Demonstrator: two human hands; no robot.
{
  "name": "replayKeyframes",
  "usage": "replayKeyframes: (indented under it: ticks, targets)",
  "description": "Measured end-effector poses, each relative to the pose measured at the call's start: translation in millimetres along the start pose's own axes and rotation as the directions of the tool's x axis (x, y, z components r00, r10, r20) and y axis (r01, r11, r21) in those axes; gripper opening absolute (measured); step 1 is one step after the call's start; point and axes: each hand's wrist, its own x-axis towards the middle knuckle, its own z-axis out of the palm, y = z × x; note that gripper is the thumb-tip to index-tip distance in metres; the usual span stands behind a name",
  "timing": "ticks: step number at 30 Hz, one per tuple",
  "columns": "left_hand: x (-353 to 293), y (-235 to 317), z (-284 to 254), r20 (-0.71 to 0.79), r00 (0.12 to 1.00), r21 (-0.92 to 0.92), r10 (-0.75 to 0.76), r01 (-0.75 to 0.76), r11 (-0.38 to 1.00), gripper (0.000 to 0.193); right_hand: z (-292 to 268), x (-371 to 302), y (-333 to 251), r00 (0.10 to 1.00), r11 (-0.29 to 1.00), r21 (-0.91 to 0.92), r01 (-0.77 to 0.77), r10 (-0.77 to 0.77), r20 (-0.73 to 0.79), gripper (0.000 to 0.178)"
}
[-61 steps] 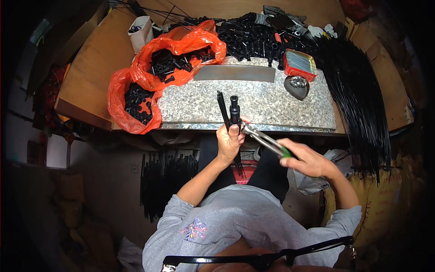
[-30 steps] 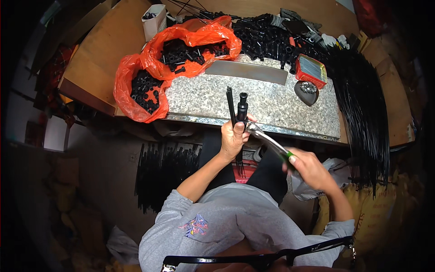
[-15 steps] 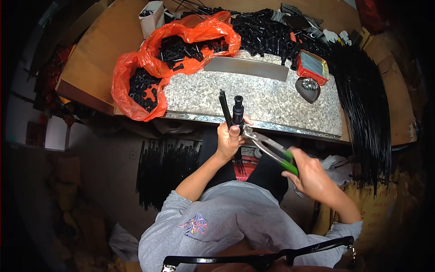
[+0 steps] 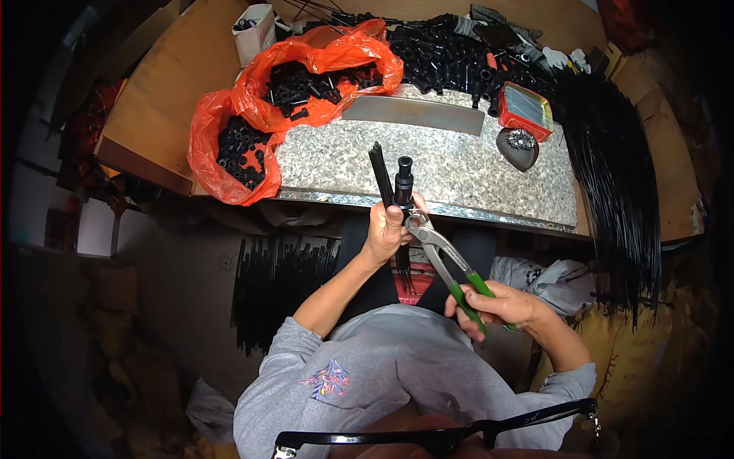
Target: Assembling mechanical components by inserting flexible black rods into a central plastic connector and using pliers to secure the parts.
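My left hand is wrapped around a bundle of thin black rods and a stepped black tubular fitting, both standing up above the fingers. The rods' lower ends show beneath the hand. My right hand is closed on the green handles of long metal pliers, its fingers around them. The pliers' jaws meet the base of the fitting beside my left fingers, with a bit of bright metal there. Exactly what the jaws grip is too small to tell.
A speckled stone slab tops the bench ahead, with a flat metal plate on it. Orange bags hold small black parts. A red box and a dark dish stand right, beside long black rods.
My right hand has swung down and left with the pliers, now steeper, their handles apart. The left hand holds nearly the same place; the bundle of rods tilts slightly.
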Motion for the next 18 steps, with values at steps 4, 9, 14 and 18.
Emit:
replayKeyframes:
  ticks: [4, 9, 14, 18]
  targets:
    - [1, -6, -8, 0.008, 1.000, -0.038, -0.031, 0.031, 0.999, 0.067, 8, 16, 12, 0.910, 0.958, -0.276, -0.078, -0.044, -0.412, 0.024]
    - [2, -2, -11, 0.004, 0.999, -0.056, -0.051, 0.051, 0.997, 0.069, -6, 15, 6, 0.888, 0.866, -0.499, -0.035, -0.202, -0.413, 0.023]
    - [3, -3, -5, 0.057, 0.995, -0.032, -0.085, 0.087, 0.996, 0.074, -11, -6, -12, 0.958, 0.986, -0.144, -0.084, 0.040, -0.284, 0.025]
    - [2, -3, -2, 0.085, 0.995, -0.005, -0.054, 0.055, 0.998, 0.074, -10, -17, -26, 0.939, 0.957, -0.220, -0.189, 0.111, -0.325, 0.030]
